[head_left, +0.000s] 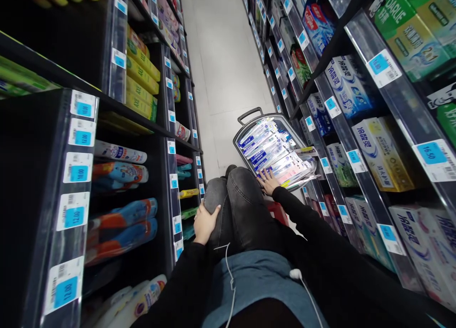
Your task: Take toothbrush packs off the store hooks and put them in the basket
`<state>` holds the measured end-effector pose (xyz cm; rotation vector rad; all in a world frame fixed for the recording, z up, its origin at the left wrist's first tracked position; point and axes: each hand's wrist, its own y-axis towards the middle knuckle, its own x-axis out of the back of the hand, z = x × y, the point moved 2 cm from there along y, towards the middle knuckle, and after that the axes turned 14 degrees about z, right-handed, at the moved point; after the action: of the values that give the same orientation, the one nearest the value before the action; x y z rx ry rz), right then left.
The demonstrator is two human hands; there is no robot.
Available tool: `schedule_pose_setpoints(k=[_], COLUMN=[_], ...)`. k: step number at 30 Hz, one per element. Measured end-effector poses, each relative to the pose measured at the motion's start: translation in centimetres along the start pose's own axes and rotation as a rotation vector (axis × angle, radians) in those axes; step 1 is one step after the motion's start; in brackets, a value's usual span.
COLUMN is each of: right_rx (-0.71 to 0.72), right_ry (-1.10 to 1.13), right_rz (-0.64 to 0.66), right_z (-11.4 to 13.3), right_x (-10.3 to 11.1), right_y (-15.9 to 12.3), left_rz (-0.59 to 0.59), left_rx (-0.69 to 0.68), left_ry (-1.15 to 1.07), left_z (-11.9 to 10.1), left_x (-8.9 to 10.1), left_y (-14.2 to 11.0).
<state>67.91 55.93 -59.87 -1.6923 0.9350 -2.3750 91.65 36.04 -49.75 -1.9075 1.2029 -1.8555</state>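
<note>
While the person's left hand (206,222) lies over the left knee of faded dark-grey jeans (245,209), its grip loose with the thumb apart from the fingers, the right hand (268,181) rests on flat, clear-and-white blister packs (272,146) with blue labels. Its grip is slightly spread; whether it pinches one, I cannot tell. The packs overlap inside a dark-rimmed plastic basket (295,132), beside the right knee and near a black shelf (409,111) of printed cardboard boxes (383,154).

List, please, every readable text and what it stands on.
"DARLIE 好来": green-gold box
"Colgate": red-blue box
"AXE": yellow packs
"冷酸灵": right-shelf boxes
"16.50": right tag
"12.00": lower-left tag
"10.00": left tag
Other lettering, basket packets included, is too small or blurred.
</note>
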Motion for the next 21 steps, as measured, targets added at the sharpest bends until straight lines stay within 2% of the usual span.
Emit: schedule_pose_setpoints(k=[4, 9, 15, 21], right_rx=[0.005, 0.02, 0.032, -0.022], right_ry=[0.017, 0.031, 0.031, 0.065], right_rz=[0.008, -0.018, -0.045, -0.049], right_z=[-1.5, -3.2, -3.0, -2.6], right_x=[-1.0, -0.8, -0.6, -0.5], right_y=[-0.9, -1.1, -1.2, -1.8], left_rz=[-0.006, -0.012, -0.018, -0.013], left_rx=[0.001, -0.009, -0.01, -0.001], left_ry=[0.003, 0.004, 0.006, 0.022], left_z=[0.0, -0.1, -0.1, -0.2], left_x=[0.0, -0.1, -0.1, -0.1], left_y=[-0.1, -0.2, -0.1, -0.1])
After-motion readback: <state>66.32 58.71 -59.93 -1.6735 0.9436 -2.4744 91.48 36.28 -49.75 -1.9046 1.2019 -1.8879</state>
